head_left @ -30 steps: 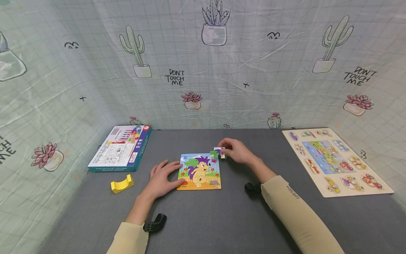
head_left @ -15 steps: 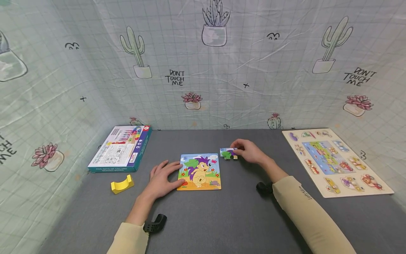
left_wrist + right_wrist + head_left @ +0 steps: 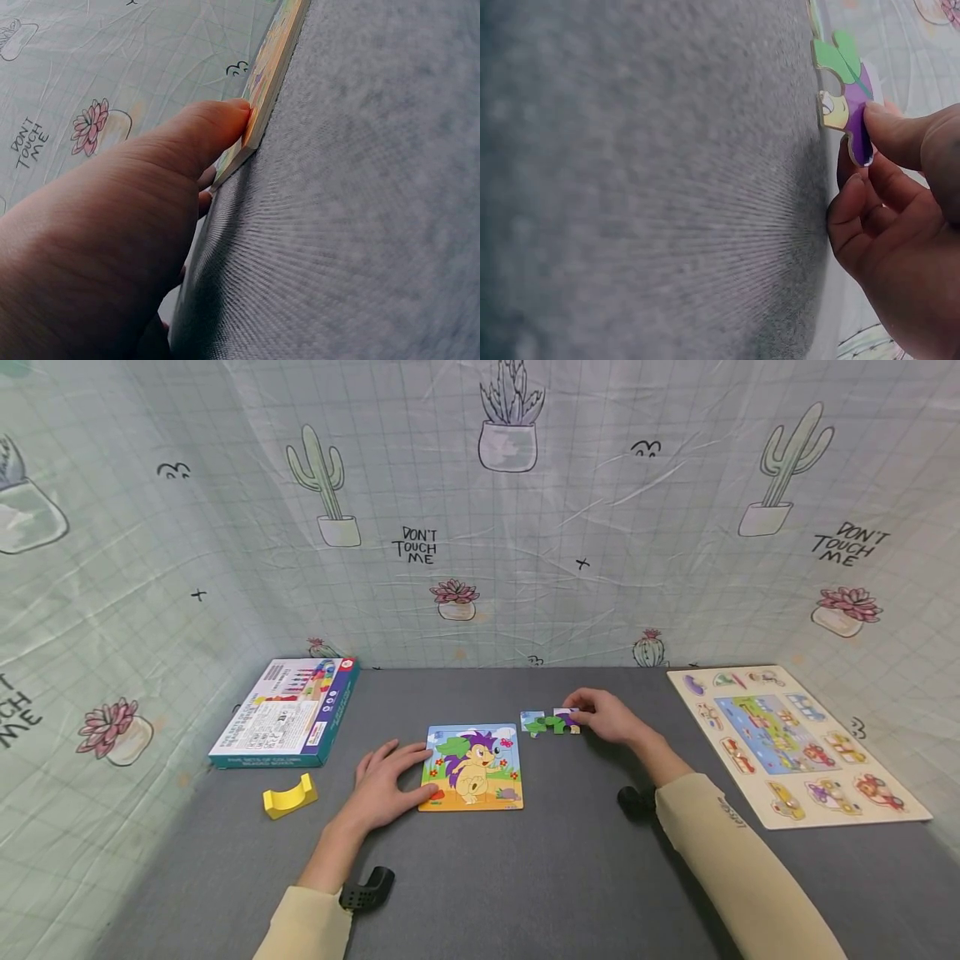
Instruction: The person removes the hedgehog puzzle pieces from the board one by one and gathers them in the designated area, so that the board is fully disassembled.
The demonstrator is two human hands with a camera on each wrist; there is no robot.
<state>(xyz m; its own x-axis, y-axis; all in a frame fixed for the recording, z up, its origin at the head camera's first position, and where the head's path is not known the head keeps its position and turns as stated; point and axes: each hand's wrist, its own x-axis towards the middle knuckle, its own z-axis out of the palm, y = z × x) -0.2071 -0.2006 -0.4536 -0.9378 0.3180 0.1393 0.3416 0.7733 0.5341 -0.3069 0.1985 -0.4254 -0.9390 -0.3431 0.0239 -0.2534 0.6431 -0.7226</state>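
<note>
In the head view my left hand point(image 3: 386, 785) rests at the left side of a square hedgehog jigsaw puzzle point(image 3: 474, 770), its fingers spread. The left wrist view shows the thumb point(image 3: 217, 124) touching the puzzle's edge near a corner. To the right of the puzzle, my right hand point(image 3: 606, 717) pinches a jigsaw piece point(image 3: 847, 101) with purple, cream and green print. Its thumb lies on top of the piece, close over the table. A second piece point(image 3: 532, 720), light blue and green, lies between the puzzle and the held piece, beside its green tab.
A flat box point(image 3: 281, 710) with printed text lies at the back left. In front of it sits a yellow curved block point(image 3: 290, 796). A wooden picture board point(image 3: 780, 806) lies on the right. A patterned sheet point(image 3: 510, 560) hangs behind the grey table point(image 3: 525, 885).
My right hand has slid the pinched piece rightward, away from the puzzle's upper right corner. The light blue and green piece has come into view on the table. My left hand stays in place.
</note>
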